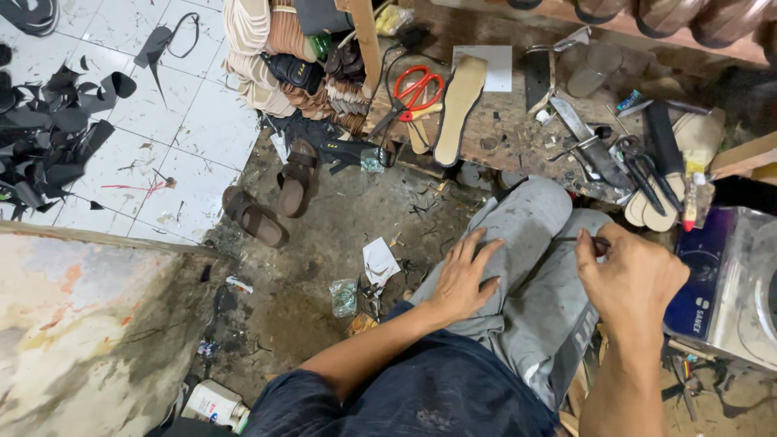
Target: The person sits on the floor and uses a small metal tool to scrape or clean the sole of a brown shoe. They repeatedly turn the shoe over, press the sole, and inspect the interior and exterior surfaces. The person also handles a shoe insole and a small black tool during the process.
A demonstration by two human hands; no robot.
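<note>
My left hand [464,275] lies flat on my left thigh, on the grey trousers [530,235], fingers spread and holding nothing. My right hand [631,279] hovers over my right knee with its fingers pinched on a thin dark tool [584,239] whose tip pokes out to the left. Ahead of my knees stands a low, worn wooden workbench [502,133] carrying a tan shoe insole [457,105], red-handled scissors [414,91], a knife [589,137] and black pliers [643,174].
A pair of brown sandals [275,198] sits on the dirty concrete floor at left. Stacked soles [267,57] lean behind them. Black offcuts [48,129] litter the white tiles. A clear-and-blue box [728,283] stands by my right hand; a stained wall [81,324] is at lower left.
</note>
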